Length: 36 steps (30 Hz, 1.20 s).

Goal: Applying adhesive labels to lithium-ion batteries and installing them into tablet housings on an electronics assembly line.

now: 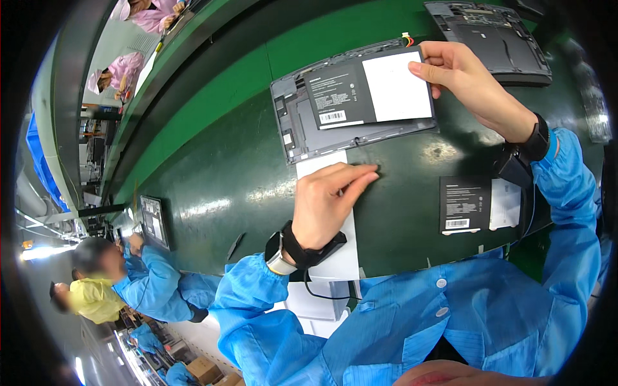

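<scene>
Head view: from where I stand, the right hand point(460, 72) pinches the battery point(370, 91) at its near corner, thumb on the white panel and fingers behind. To do this well, I'd say, hold the pack by its edges, keep it flat so that it doesn't bend, and mind the plug point(405, 36) with coloured wires just beyond the right fingertips, lest it snag. A second hand on the free end would likely steady it.

The left hand point(322, 204) is drawn into a thumb-and-finger pinch; I can't tell if anything thin is in it. It hovers over the paper point(347, 241), clear of the pack.

The battery lies to the right hand's left and beyond the left hand, above the open shell point(299, 122); whether they touch, I can't tell. A spare battery point(465, 204) lies right of the left hand, and another shell point(489, 48) sits beyond the right
</scene>
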Each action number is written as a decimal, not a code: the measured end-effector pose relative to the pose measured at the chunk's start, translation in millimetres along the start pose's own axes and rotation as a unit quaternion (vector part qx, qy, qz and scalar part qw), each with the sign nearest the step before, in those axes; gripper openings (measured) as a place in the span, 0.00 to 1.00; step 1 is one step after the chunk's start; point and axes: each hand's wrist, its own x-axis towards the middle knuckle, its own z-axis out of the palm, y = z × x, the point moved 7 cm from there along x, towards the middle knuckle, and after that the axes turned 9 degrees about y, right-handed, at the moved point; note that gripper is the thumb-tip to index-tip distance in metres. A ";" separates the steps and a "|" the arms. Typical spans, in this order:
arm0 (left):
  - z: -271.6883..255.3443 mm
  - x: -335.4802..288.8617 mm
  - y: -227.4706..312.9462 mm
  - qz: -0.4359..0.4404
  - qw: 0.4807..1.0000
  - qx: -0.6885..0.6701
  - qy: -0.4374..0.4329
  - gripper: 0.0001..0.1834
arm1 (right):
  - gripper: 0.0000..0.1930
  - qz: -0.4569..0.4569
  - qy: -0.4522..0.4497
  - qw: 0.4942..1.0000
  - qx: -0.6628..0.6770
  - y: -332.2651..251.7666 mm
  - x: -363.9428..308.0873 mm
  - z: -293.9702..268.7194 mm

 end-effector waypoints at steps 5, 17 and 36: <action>-5.2 -8.1 -4.6 -0.009 0.999 -0.041 -0.003 0.09 | 0.16 0.023 0.005 1.000 0.000 13.6 16.3 24.7; -25.7 -5.3 -1.4 -0.013 0.991 -0.123 -0.057 0.15 | 0.13 0.048 -0.040 0.998 -0.032 27.9 17.6 34.4; -39.9 72.5 -130.5 -0.051 0.989 -0.067 0.125 0.12 | 0.16 -0.006 -0.075 0.981 -0.181 7.3 26.2 36.6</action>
